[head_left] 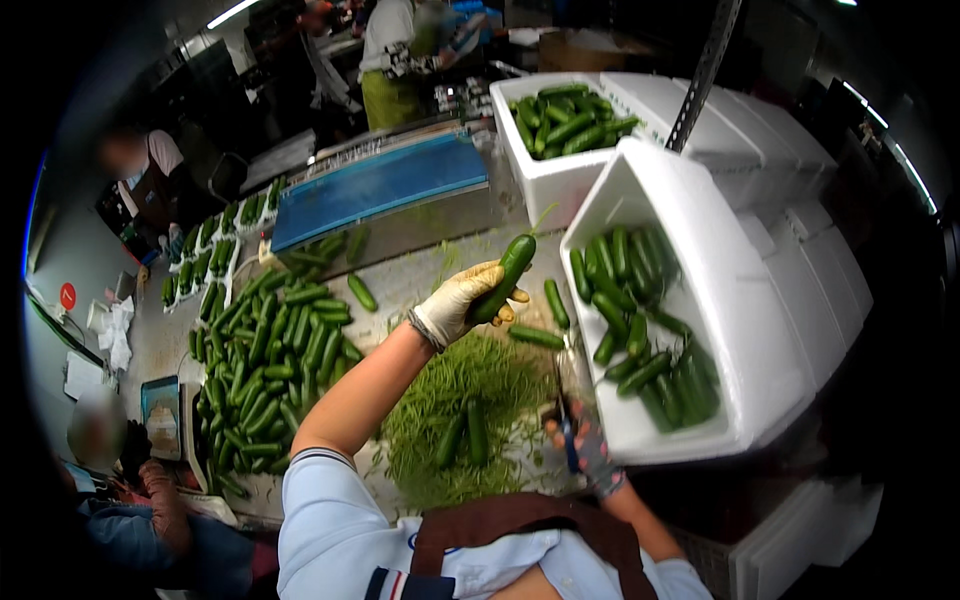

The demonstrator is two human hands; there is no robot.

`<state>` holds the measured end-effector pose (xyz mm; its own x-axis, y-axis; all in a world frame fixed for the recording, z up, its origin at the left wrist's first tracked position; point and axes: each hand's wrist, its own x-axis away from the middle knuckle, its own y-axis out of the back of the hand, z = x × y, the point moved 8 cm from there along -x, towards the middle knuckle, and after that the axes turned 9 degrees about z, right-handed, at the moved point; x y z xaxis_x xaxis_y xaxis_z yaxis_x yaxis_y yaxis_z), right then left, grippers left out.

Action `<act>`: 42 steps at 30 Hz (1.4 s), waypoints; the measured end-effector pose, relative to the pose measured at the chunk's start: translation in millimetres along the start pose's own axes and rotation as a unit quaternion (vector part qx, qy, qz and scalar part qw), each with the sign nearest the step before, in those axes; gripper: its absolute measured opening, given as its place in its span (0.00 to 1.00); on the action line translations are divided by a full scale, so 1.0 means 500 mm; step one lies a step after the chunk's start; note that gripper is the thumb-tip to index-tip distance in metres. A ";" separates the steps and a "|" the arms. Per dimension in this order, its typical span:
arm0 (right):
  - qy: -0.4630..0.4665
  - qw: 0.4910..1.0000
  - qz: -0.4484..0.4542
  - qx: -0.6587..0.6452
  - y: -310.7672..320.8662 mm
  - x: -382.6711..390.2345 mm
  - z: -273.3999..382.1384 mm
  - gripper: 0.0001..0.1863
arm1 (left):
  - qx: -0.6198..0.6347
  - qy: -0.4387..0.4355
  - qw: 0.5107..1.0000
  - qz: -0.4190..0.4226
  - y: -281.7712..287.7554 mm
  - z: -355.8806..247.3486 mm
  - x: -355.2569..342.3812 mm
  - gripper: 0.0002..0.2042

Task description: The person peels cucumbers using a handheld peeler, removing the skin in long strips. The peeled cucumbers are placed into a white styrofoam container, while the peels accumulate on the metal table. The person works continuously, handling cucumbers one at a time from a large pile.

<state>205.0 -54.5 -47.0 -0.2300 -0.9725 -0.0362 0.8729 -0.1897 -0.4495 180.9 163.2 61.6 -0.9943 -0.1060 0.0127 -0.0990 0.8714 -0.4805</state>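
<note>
My left hand (462,302), in a pale, stained glove, is closed around a green cucumber (518,262) with a thin stem at its upper end. Lower right, beside the foam box, my right hand (597,458) wears a grey patterned glove and grips what look like blue-handled scissors (571,445), blades pointing away from me. Below my left hand a heap of green stem clippings (430,400) covers the table, with two cucumbers (477,432) lying on it. Loose cucumbers (536,336) rest just right of that hand. A tilted white foam box (755,400) holds several more.
A large cucumber pile (265,350) spreads to my left. Behind it lies a blue panel (385,190), with packed trays (215,260) far left. An upright foam box (545,185) and a metal post (705,75) stand at the back right. Co-workers are left and behind.
</note>
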 end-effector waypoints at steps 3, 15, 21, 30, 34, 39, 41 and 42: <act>-0.108 0.854 0.114 -0.496 -0.023 -0.009 -0.049 0.28 | 0.002 0.063 0.998 -0.021 -0.061 0.052 0.077 0.26; -0.176 0.762 0.032 -0.622 -0.073 0.054 -0.086 0.18 | 0.053 0.105 0.991 -0.059 -0.159 0.245 0.211 0.20; -0.159 0.693 0.102 -0.696 -0.076 0.110 -0.116 0.25 | 0.040 0.137 0.983 -0.115 -0.161 0.259 0.246 0.25; -0.159 0.833 0.000 -0.530 -0.046 0.158 -0.151 0.19 | 0.064 -0.031 0.956 -0.283 -0.016 0.190 0.347 0.15; -0.270 0.726 0.070 -0.628 -0.031 0.205 -0.240 0.26 | 0.121 0.080 0.952 -0.271 0.021 0.219 0.356 0.20; -0.181 0.982 -0.042 -0.042 0.004 0.189 -0.186 0.21 | 0.159 0.235 0.940 -0.190 0.020 0.211 0.219 0.15; -0.203 0.922 -0.017 -0.331 -0.011 0.196 -0.220 0.21 | 0.065 0.200 0.960 -0.187 0.052 0.155 0.122 0.14; -0.221 0.866 0.009 -0.448 -0.016 0.200 -0.242 0.20 | 0.007 0.171 0.969 -0.177 0.070 0.124 0.064 0.14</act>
<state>122.9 -134.0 -155.2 0.1401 -0.9687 0.2052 0.1443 -0.1851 -0.9721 148.0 160.8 -9.3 -0.8532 -0.2308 0.4678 -0.4392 0.8017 -0.4054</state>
